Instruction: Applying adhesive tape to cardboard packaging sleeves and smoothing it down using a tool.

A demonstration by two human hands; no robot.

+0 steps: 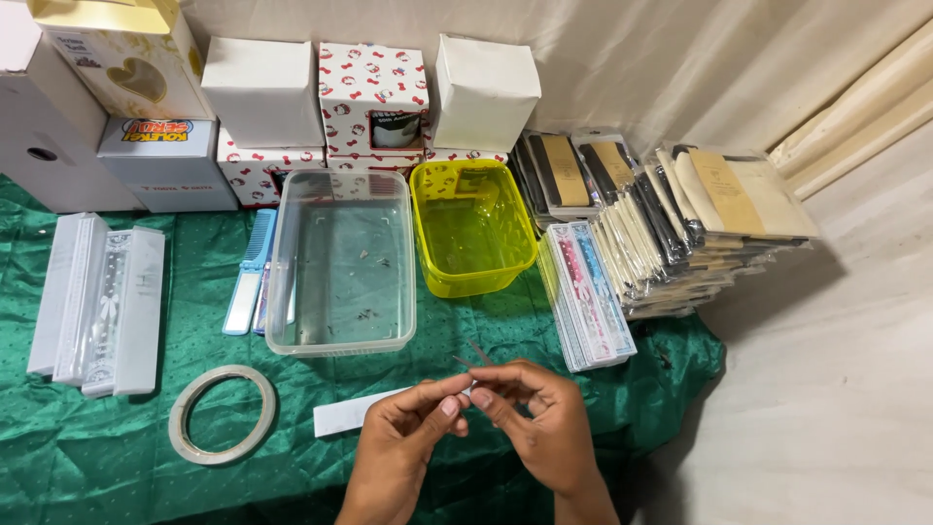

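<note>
Small thin dark piece [473, 357] pinched between both hands [486, 408], just before clear tub [340, 262]; fingertip grip best kept light.

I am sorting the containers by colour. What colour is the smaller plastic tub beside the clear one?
The smaller plastic tub is translucent yellow, seen best in the head view.

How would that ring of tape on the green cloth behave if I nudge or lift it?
The tape ring lies flat, so it probably won't roll unless stood on edge. It looks thin and hollow, likely light and slightly flexible. The wrinkled green cloth may drag and bunch under a push.
</note>
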